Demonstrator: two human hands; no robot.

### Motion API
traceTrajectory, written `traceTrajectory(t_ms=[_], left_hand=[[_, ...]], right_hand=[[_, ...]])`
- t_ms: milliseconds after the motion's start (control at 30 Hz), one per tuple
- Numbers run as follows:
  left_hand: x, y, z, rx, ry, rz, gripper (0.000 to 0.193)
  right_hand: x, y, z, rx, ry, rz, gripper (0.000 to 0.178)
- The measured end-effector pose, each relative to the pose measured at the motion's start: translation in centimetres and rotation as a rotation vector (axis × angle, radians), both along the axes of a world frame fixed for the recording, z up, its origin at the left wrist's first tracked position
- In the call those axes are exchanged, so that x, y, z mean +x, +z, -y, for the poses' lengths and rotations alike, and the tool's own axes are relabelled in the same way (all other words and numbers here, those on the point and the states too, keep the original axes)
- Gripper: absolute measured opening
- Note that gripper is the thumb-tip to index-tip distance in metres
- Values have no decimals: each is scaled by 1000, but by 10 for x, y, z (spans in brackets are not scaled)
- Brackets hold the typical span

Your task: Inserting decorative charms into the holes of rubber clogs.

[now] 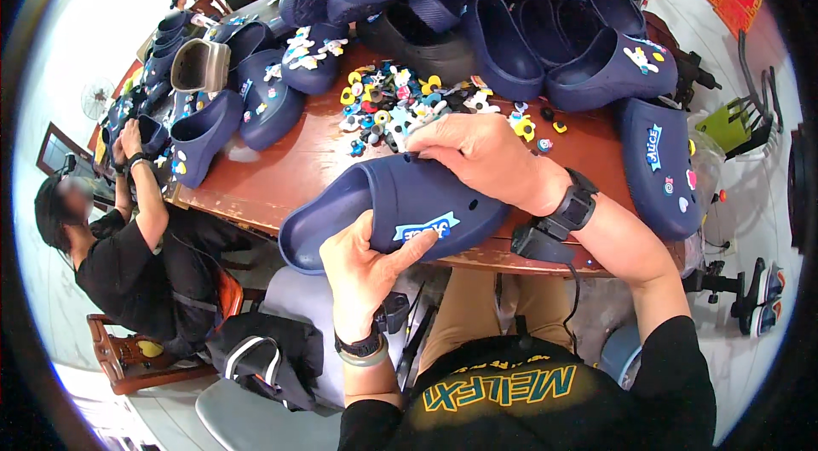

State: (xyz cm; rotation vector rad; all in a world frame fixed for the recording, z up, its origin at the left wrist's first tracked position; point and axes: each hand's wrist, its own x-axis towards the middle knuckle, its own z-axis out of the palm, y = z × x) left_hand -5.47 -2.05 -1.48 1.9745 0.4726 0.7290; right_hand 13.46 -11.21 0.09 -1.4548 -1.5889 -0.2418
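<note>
A navy blue clog [383, 195] lies sideways before me at the table's near edge, its heel to the left and toe to the right. My left hand [362, 268] grips its near side, the thumb against a light blue banner-shaped charm [411, 230]. Bent over the upper from the far side, my right hand [503, 157] has its fingers pinched together near the clog's top rim. Whatever is between those fingertips is hidden. Just beyond them spreads a pile of small colourful shoe charms [396, 101], with a few loose yellow flower charms [522, 126] to the right.
Navy clogs [503, 50] are heaped along the back of the brown wooden table [247, 187]. A decorated clog [656, 170] stands at the right edge, more at left [271, 101]. A seated person [128, 255] works at the left. A grey chair [264, 417] is below.
</note>
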Motion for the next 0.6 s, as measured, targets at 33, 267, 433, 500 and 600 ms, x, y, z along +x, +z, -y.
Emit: traceTrajectory(t_ms=[33,267,433,500,600], left_hand=[[0,-1,0,0,0,0,31],[5,8,-2,133,23,-52,32],[3,0,-5,126,28,-49,33],[4,-1,-6,102,18,-32,33],[5,3,-3,97,3,-14,32]], right_hand=[[0,-1,0,0,0,0,20],[-2,-1,-3,-1,-14,282,18],[-8,-1,2,-68,11,270,15],[-9,4,4,-134,-14,229,14],[-7,3,6,-120,-2,248,14]])
